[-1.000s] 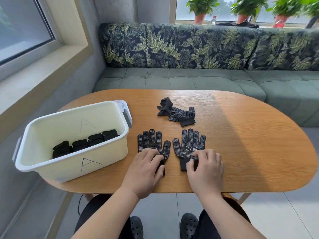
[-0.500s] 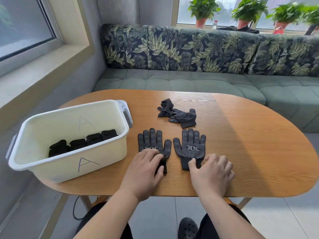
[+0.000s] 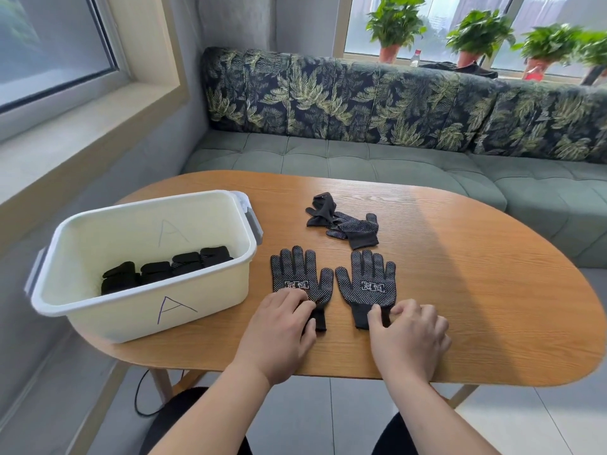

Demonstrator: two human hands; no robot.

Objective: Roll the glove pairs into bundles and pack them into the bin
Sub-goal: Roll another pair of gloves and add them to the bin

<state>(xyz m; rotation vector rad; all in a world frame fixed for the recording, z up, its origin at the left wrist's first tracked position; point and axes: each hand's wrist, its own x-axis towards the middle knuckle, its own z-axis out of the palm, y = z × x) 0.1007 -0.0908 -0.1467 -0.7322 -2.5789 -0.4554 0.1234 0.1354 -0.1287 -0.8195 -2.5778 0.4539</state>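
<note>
Item: two black knit gloves with a white dot grip pattern and a white printed label on each palm. They lie flat and palm-up side by side on the table, fingers fanned and pointing away from you, cuffs toward you.
- Left glove: your left hand lies over its heel and cuff, fingers close together and nearly straight, pressing the fabric down.
- Right glove: your right hand is at its ribbed cuff, thumb on the cloth and fingers curled beside it. You cannot tell whether they pinch the cuff.

Item: loose gloves, same dotted knit, crumpled in a small heap just beyond the flat pair.

Item: bin, cream plastic, rectangular with rounded corners and grey handles, a handwritten "A" on its front and back walls. It stands on the table's left end, just beside the left glove. A row of rolled black bundles lies in it.

Surroundings: an oval table of wood-grain finish; behind it a tufted green sofa with a leaf-print back; potted plants on the sill.
</note>
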